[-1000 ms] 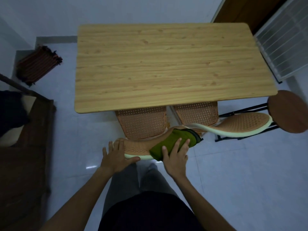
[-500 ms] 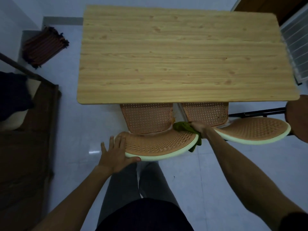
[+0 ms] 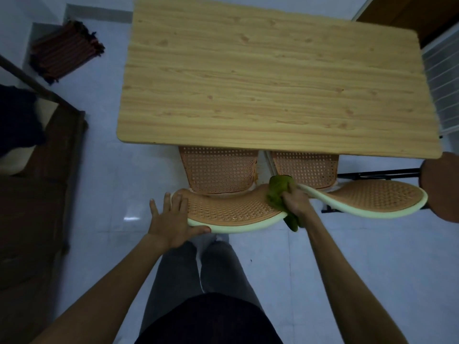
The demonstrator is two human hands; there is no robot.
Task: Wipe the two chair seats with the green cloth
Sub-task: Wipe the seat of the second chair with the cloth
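Two orange perforated chairs with pale green rims stand tucked under the near edge of the wooden table (image 3: 273, 78). The left chair's seat (image 3: 218, 170) and curved backrest (image 3: 228, 209) are in front of me. The right chair's seat (image 3: 305, 167) and backrest (image 3: 372, 197) lie beside them. My left hand (image 3: 171, 217) rests flat on the left end of the left backrest, thumb on its rim. My right hand (image 3: 295, 203) grips the bunched green cloth (image 3: 279, 192) at the right end of the left backrest, where the two backrests meet. Part of the cloth hangs below the rim.
A round brown stool (image 3: 442, 187) on a black frame stands at the right edge. A dark striped mat (image 3: 65, 49) lies on the pale floor at the far left. Dark wooden furniture (image 3: 37, 182) fills the left side. My legs are right below the chairs.
My right hand took the cloth from the middle of the left backrest to its right end, and the cloth went from spread flat to bunched. My left hand has stayed put.
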